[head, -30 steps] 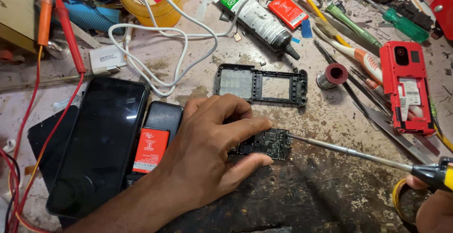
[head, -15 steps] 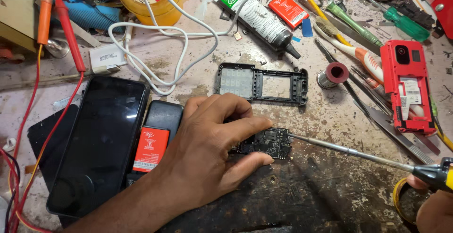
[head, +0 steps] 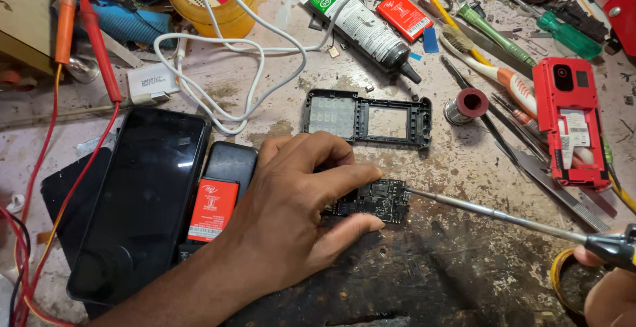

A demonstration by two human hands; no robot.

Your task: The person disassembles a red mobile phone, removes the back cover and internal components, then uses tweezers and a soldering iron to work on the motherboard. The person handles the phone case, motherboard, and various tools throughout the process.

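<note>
**Screwdriver tip meets a phone circuit board**

The left hand (head: 291, 214) lies flat on the counter (head: 464, 280), its fingers and thumb clamped on a small dark circuit board (head: 374, 201) just below the middle of the view. The index finger rests along the board's upper edge and the thumb presses against its lower edge. The right hand (head: 606, 287), only partly seen at the 4 o'clock corner, is closed around the handle of a long screwdriver (head: 503, 216). Its thin metal shaft runs up and left, and its tip touches the board's right edge.

At 12 o'clock from the board, just apart from it, lies an empty black phone frame (head: 368, 118). At 9 o'clock, partly under the left wrist, sits a black battery with a red label (head: 213, 208), and beside it a black smartphone (head: 142, 201) lies screen up. At 2 o'clock a red phone back shell (head: 571, 121) lies near a solder spool (head: 469, 104). A white cable (head: 225, 68) loops at 11 o'clock, and a black glue tube (head: 364, 25) lies at 12 o'clock, farther off.
</note>
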